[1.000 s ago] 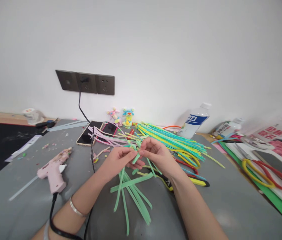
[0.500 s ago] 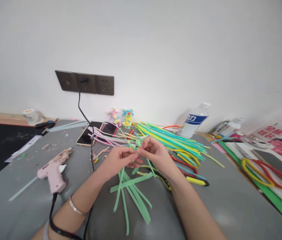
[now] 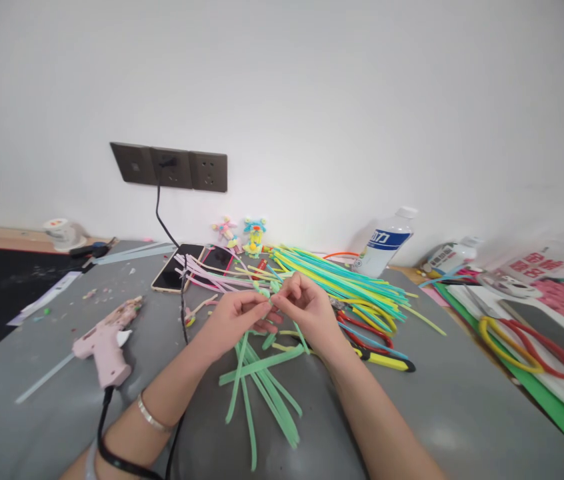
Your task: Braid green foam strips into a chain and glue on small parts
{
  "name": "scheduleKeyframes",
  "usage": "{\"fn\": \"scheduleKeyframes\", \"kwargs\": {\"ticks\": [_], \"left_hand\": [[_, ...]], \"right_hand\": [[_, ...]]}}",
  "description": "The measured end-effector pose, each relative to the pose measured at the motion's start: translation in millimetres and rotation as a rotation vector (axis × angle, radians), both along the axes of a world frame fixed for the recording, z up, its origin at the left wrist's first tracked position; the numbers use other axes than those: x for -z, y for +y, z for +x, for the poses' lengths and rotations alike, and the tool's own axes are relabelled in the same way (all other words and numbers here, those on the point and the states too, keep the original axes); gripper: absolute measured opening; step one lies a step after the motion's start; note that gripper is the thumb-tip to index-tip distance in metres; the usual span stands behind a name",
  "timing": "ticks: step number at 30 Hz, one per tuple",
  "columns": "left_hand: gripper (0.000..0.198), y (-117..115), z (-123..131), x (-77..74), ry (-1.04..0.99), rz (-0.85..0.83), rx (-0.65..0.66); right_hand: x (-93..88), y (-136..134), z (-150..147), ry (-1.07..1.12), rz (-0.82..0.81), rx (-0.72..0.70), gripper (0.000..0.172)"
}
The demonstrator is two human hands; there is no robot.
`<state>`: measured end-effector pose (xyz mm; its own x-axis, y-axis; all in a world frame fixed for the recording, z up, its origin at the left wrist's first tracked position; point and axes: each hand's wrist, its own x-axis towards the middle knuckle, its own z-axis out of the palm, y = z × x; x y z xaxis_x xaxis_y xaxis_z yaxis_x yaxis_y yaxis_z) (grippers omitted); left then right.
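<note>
My left hand (image 3: pixel 242 317) and my right hand (image 3: pixel 305 308) meet over the middle of the table, fingertips pinched together. Between them is a small twisted piece of light green pipe cleaner (image 3: pixel 263 288), its ends poking up above the fingers. How it is bent inside the fingers is hidden. A green strand hangs below my right hand. Loose green pipe cleaners (image 3: pixel 267 390) lie fanned on the table under both hands. Beyond them rest a bundle of yellow and teal pipe cleaners (image 3: pixel 342 280) and some pale pink ones (image 3: pixel 202 270).
A pink glue gun (image 3: pixel 105 343) lies at left, its black cord running past my left forearm. Pliers (image 3: pixel 385 360), a drink bottle (image 3: pixel 385 243) and scissors (image 3: pixel 527 343) are on the right. Phones (image 3: pixel 177 273) and two small pipe-cleaner figures (image 3: pixel 255 237) sit near the wall.
Both hands stay pinched in nearly the same place, with only a slight shift of the fingers. The whole view has shifted very slightly.
</note>
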<state>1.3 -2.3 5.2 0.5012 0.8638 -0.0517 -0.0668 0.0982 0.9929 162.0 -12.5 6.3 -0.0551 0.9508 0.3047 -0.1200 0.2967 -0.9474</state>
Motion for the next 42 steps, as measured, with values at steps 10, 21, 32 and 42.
{"fn": "scheduleKeyframes", "kwargs": {"ticks": [10, 21, 32, 42], "left_hand": [[0.022, 9, -3, 9.1, 0.238, 0.313, -0.086], [0.015, 13, -8, 18.2, 0.773, 0.883, 0.058], [0.02, 12, -6, 14.4, 0.505, 0.786, -0.111], [0.015, 13, -6, 13.5, 0.373, 0.742, -0.196]], "right_hand": [[11.0, 10, 4, -0.22, 0.054, 0.144, 0.021], [11.0, 3, 25, -1.254, -0.329, 0.328, 0.03], [7.4, 5, 31, -0.807, -0.293, 0.096, 0.035], [-9.6, 1, 25, 0.105, -0.334, -0.088, 0.046]]}}
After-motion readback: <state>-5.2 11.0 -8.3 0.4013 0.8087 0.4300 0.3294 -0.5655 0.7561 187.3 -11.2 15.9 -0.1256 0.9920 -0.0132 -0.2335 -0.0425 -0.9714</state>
